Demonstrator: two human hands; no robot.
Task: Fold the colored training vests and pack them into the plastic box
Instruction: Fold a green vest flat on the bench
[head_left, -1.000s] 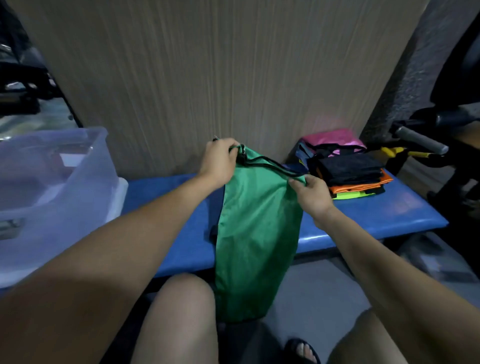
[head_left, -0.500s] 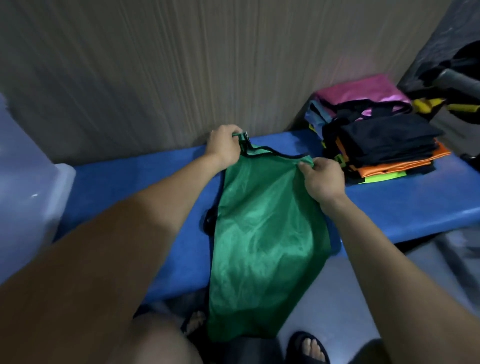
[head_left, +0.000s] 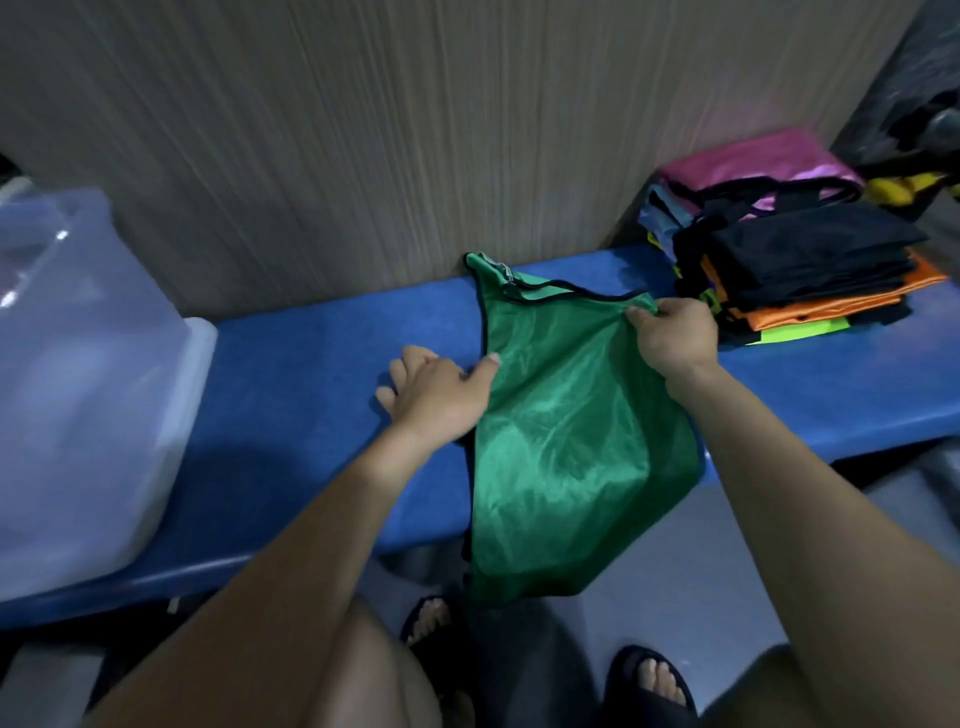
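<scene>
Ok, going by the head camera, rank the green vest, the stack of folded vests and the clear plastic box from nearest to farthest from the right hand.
1. Shiny green vest: in the grip of the right hand, at its top corner.
2. Stack of folded coloured vests: just right of that hand, on the blue bench.
3. Clear plastic box: far left end of the bench.

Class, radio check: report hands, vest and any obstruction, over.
Right hand pinches green vest top corner; left hand flat at its edge. Vest draped over blue bench, unfolded. Plastic box left, path unobstructed.

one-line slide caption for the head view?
Right hand pinches green vest on blue bench; left hand flat at its edge.
</scene>
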